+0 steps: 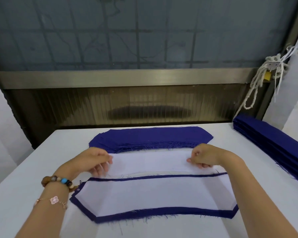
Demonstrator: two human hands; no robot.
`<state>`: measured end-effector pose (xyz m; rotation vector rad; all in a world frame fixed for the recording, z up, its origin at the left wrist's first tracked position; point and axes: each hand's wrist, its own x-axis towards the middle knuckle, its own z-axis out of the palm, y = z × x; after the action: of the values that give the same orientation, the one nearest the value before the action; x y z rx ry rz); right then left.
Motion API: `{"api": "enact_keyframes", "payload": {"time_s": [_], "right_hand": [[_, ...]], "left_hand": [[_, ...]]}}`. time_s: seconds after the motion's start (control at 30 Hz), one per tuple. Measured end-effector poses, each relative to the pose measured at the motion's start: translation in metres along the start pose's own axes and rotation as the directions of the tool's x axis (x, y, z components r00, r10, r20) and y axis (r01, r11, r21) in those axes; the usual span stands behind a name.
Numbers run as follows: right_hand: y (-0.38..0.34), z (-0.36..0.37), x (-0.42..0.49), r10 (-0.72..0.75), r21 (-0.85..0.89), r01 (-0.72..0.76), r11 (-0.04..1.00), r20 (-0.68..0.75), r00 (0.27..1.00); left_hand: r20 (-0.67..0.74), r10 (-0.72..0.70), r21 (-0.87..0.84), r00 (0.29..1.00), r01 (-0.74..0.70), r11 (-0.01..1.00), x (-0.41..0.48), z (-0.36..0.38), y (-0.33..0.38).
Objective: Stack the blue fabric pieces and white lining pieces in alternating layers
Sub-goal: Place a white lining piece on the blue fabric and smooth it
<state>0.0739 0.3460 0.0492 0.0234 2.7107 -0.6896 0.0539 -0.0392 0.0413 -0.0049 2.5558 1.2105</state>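
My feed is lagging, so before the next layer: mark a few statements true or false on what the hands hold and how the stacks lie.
1. The left hand and right hand each pinch an end of the white lining piece. True.
2. The near stack has blue on top. False: white lining tops it, blue edges showing around.
3. A blue pile lies beyond the hands. True.
4. The right-edge stack is white. False: it is blue.

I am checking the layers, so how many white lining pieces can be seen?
2. One white lining piece is pinched at its ends by the left hand and right hand; the other lining piece lies on the near blue fabric piece. More may be hidden underneath.
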Motion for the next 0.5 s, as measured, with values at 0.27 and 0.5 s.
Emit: {"api": "enact_keyframes", "payload": {"time_s": [0.27, 0.5], "right_hand": [[-0.037, 0.030, 0.065, -0.228, 0.038, 0.281, 0.959, -0.487, 0.843], [-0.085, 0.043, 0.111, -0.303, -0.079, 0.305, 0.949, -0.485, 0.820]], "left_hand": [[-0.494, 0.334, 0.195, 0.803, -0.272, 0.942, 0.050, 0.031, 0.016], [-0.528, 0.169, 0.200, 0.832, -0.071, 0.977, 0.091, 0.038, 0.036]]}}
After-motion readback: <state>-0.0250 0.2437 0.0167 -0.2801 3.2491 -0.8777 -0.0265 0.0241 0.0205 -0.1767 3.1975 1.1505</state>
